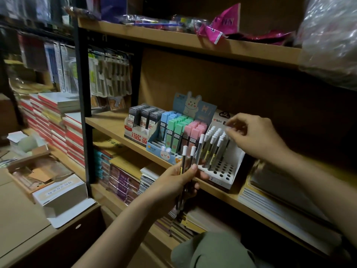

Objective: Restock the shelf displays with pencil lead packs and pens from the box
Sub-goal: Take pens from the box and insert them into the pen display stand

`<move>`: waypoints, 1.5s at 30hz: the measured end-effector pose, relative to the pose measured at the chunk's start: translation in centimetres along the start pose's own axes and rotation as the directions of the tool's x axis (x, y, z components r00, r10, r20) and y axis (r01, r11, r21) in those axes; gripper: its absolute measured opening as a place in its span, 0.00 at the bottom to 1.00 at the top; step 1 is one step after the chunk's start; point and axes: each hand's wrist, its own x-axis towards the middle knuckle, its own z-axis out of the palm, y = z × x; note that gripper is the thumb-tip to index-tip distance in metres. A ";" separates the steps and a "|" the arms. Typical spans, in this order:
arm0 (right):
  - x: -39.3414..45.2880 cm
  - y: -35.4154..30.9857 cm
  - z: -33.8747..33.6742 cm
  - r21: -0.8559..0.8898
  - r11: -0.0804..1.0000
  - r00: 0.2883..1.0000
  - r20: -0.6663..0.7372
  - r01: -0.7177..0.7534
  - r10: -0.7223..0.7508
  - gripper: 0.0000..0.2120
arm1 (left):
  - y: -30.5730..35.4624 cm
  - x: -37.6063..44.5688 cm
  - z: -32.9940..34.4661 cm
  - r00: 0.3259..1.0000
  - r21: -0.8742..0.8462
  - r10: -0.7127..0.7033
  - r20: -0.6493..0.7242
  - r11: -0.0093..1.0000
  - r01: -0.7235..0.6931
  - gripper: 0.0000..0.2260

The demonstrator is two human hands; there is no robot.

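Note:
My left hand (179, 182) grips three white-capped pens (190, 157) upright, just in front of the middle shelf's edge. A white pen display (229, 176) with rows of holes stands on that shelf; several pens (211, 144) fill its back rows. My right hand (257, 136) hovers over the display's right side. Its thumb and forefinger pinch the top of a dark pen (226, 149) standing there, though this part is blurred. Left of it are a rabbit-themed display of blue, green and pink lead packs (177, 128) and a display of grey lead packs (144, 118).
An open white box (63, 194) lies on cardboard cartons at the lower left. Stacked notebooks (58, 120) fill the left side and the lower shelf. Paper stacks (274, 202) lie right of the pen display. The wooden shelf (193, 43) above carries bagged goods.

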 end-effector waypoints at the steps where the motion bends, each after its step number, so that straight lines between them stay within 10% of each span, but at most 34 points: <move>1: -0.2 -0.6 -0.1 0.170 0.984 0.996 0.089 -0.048 0.034 0.08 | 0.5 -0.1 0.3 1.000 0.041 0.005 0.007 0.999 -0.006 0.14; 7: -1.5 -2.6 0.5 0.691 0.671 0.957 0.270 -0.267 0.102 0.08 | 2.2 0.1 1.7 0.997 0.171 0.062 -0.036 0.984 -0.055 0.10; 14: -2.6 -3.5 1.5 0.644 0.743 0.970 0.241 -0.183 0.030 0.10 | 1.4 -0.6 0.3 0.994 0.330 0.102 -0.041 0.940 -0.082 0.09; 21: -1.8 -3.3 0.3 0.817 0.472 0.929 0.370 -0.332 0.013 0.15 | 3.4 -0.2 -0.7 0.992 0.245 0.119 0.043 0.961 -0.126 0.08; 29: -1.7 -2.5 -1.5 0.647 0.753 0.986 0.167 -0.125 0.020 0.12 | 2.1 1.1 -0.4 0.994 0.178 0.097 -0.045 0.980 -0.088 0.11; 33: 0.2 0.0 -4.4 0.141 0.990 0.998 -0.054 0.025 -0.018 0.08 | 2.0 1.4 -1.2 0.972 0.255 0.082 -0.220 0.967 -0.024 0.10; 36: 0.6 1.5 -3.7 -0.088 0.994 0.995 -0.069 0.064 -0.070 0.09 | 1.8 1.4 -1.0 0.970 0.213 0.023 -0.241 0.977 0.030 0.08; 45: 0.2 2.7 -0.4 -0.007 0.999 0.993 -0.111 0.048 -0.048 0.08 | 2.4 0.8 -0.9 0.989 0.002 -0.130 -0.064 0.991 0.131 0.16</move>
